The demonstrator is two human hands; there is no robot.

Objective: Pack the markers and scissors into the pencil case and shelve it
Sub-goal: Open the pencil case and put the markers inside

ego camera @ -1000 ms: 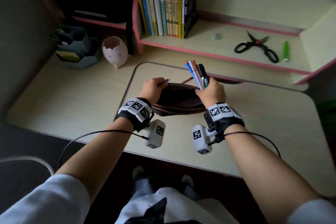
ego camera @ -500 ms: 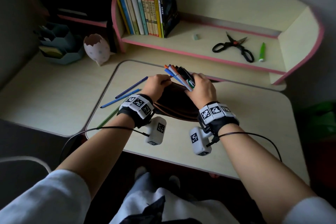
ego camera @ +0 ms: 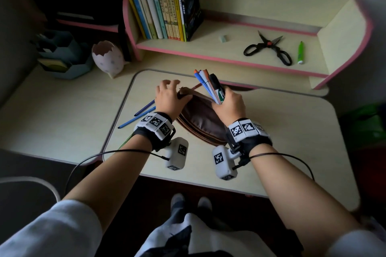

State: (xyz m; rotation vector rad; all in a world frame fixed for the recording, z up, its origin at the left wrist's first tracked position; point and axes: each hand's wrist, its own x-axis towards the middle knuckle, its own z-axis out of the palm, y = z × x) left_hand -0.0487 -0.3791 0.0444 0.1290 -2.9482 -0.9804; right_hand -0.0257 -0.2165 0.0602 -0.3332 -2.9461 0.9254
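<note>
Case: brown soft case [ego camera: 200,119] lies on the tabletop [ego camera: 292,131] at the near middle, between both hands, its mouth turned up and to the far side.
Left hand: left hand [ego camera: 169,100] holds the case's left rim, thumb at the flap and fingers [ego camera: 168,85] curled over the top edge.
Right hand: right hand [ego camera: 229,106] grips a bundle of markers [ego camera: 208,83] at the case's right rim, its fingers closed round their lower ends.
Markers: the bundle stands tilted toward the far left with blue, orange, white and black tips up. The lower ends are hidden by the hand, so I cannot tell if they are inside the case.
Loose markers: two blue loose markers [ego camera: 137,117] lie on the tabletop just left of the case, partly under the left wrist. A thin green one shows beside the wrist band.
Scissors: black-handled scissors [ego camera: 267,48] lie flat on the shelf [ego camera: 208,52] at the far right, blades slightly apart, well apart from the case.
Green marker: green marker [ego camera: 300,52] lies on the shelf just right of the scissors.
Eraser: small pale eraser [ego camera: 223,38] sits on the shelf between the books [ego camera: 163,0] and the scissors.
Books: upright row at the shelf's left end.
Far left: pink egg holder [ego camera: 107,58] stands on the tabletop beside a blue organizer [ego camera: 62,56].
Wrists: each carries black bands [ego camera: 155,123] with white tag blocks and a cable.
</note>
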